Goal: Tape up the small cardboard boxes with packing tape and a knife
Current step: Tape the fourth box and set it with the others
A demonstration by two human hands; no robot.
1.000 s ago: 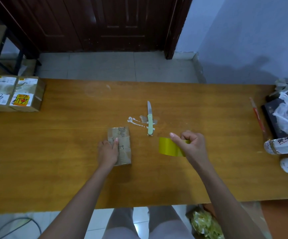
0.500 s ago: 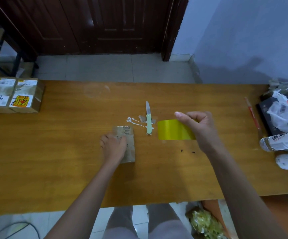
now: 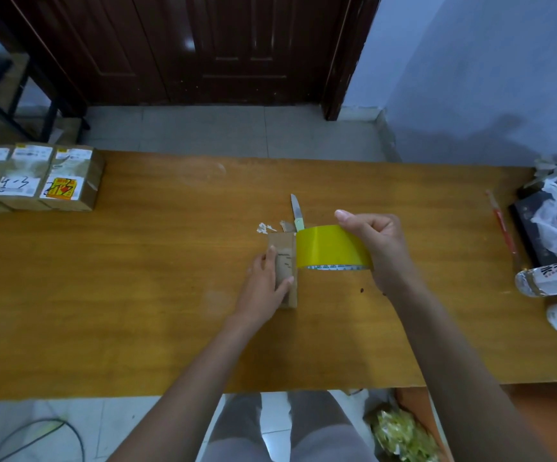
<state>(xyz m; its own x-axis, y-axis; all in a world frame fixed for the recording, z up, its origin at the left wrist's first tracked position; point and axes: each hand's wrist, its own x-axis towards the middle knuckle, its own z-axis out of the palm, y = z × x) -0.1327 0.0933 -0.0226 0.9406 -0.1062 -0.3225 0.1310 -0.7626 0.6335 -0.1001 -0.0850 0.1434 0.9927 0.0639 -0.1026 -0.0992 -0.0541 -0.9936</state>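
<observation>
Gripping small box (image 3: pixel 285 261), left hand (image 3: pixel 263 285); right hand (image 3: pixel 378 248) holding tape roll (image 3: pixel 332 250).

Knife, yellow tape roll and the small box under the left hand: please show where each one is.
Knife (image 3: pixel 296 210), head view, on its blade.
Yellow tape roll (image 3: pixel 328 246), head view, on its outer yellow face.
Small box (image 3: pixel 285 253), head view, on its top face.

Both bare forearms reach toward twelve o'clock. The left hand (image 3: pixel 265 281) lies palm down, fingers curled around what it holds. The right hand (image 3: pixel 378 243), at three o'clock of it, is raised, fingers curled in a grip.
</observation>
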